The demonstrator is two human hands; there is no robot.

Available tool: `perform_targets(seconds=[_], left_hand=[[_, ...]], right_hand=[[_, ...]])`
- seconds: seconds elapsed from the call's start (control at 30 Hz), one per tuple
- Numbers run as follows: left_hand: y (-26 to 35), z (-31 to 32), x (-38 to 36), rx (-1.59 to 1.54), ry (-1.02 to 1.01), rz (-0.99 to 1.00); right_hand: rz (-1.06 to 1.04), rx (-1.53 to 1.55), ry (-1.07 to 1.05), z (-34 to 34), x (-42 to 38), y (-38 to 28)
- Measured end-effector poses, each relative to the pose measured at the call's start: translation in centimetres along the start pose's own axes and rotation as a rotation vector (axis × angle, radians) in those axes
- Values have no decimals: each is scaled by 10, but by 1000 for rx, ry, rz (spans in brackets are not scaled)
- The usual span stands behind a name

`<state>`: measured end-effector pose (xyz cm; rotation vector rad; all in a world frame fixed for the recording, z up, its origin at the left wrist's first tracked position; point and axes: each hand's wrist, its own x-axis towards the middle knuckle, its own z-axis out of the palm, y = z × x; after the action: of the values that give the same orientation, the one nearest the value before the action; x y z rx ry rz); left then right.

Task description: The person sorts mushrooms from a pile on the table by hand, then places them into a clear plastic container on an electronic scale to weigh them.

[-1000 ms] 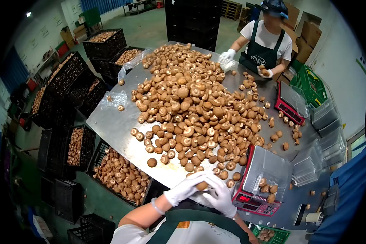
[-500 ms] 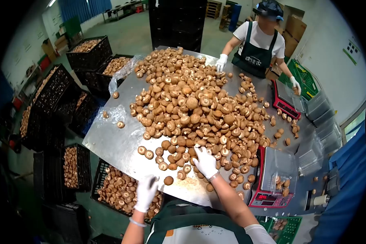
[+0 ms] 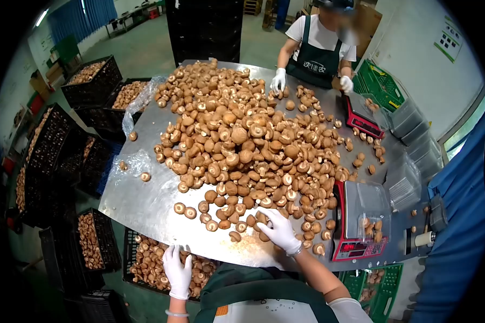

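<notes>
My white-gloved left hand (image 3: pixel 177 272) hovers above a black crate of shiitake mushrooms (image 3: pixel 151 264) below the table's front edge. Its fingers are spread, and no mushroom shows in it. At the near edge of the big shiitake pile (image 3: pixel 242 134), my gloved right hand (image 3: pixel 279 230) curls its fingers and thumb around a shiitake mushroom (image 3: pixel 261 217). Another brown cap (image 3: pixel 263 237) lies against the underside of that hand. Several loose mushrooms sit just left of it, including a tilted one (image 3: pixel 235 236) on the bare metal.
A red scale (image 3: pixel 355 250) with a clear tray of mushrooms (image 3: pixel 373 229) stands right of my right hand. Across the metal table (image 3: pixel 140 207), a gloved co-worker (image 3: pixel 315 54) handles mushrooms by a second scale (image 3: pixel 364 121). Clear containers (image 3: pixel 404 185) line the right; black crates (image 3: pixel 94 81) stand left.
My left hand has moved down and left, off the table edge to over the crate. The lone mushroom near it is gone from the tabletop. My right hand has come slightly nearer me.
</notes>
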<state>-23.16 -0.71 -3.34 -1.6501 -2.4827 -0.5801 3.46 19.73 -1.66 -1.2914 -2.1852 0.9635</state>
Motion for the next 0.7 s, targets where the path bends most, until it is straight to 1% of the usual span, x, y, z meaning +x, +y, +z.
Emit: perform_targets(seconds=[0.03, 0.07, 0.1, 0.13, 0.17, 0.2, 0.23, 0.27, 0.3, 0.33, 0.37, 0.4, 0.43, 0.47, 0.5, 0.57, 0.6, 0.63, 0.7], left_hand=[[17, -11, 9, -367, -86, -126], [30, -14, 13, -733, -169, -259], [33, 2, 13, -1289, -472, -525], [50, -5, 26, -1632, -664, -647], [70, 0, 33, -1845, -600, -687], [75, 12, 43, -1916, -721, -687], [79, 27, 50, -1988, -843, -688], [81, 39, 54, -1995, -844, -697], [83, 50, 58, -2034, -931, -650], [85, 55, 61, -2072, -1014, -592], [89, 57, 64, -2079, -1007, -583], [92, 58, 67, -2107, -987, -580], [93, 59, 70, -2135, -969, -574], [92, 62, 71, -2164, -976, -612], [91, 67, 74, -2130, -1034, -666], [89, 76, 78, -2253, -1073, -647], [95, 65, 84, -2269, -1012, -726], [97, 67, 87, -2273, -1009, -725], [100, 73, 89, -2315, -966, -782]], right_hand=[[-47, -3, -17, 1, -4, -8], [-123, 34, -126, 2, -8, -20], [-200, 75, -231, 4, -11, -33], [-286, 58, -232, 7, -10, -46], [-372, 41, -230, 8, -6, -54], [-371, 39, -227, 11, 8, -48], [-363, 8, -124, 12, 28, -42], [-306, -150, -21, 10, 50, -33], [-252, -307, 83, 10, 67, -21], [-218, -430, 57, 13, 75, -6], [-186, -552, 35, 14, 85, 10], [-258, -586, 8, 16, 88, 24], [-290, -548, 67, 18, 87, 26], [-272, -498, 62, 15, 84, 21], [-255, -449, 50, 13, 80, 16], [-315, -218, -77, 5, 66, -11], [-165, -45, -358, -3, 62, -29], [-278, -77, -404, -7, 65, -37], [-449, -126, -216, -13, 102, -43]])
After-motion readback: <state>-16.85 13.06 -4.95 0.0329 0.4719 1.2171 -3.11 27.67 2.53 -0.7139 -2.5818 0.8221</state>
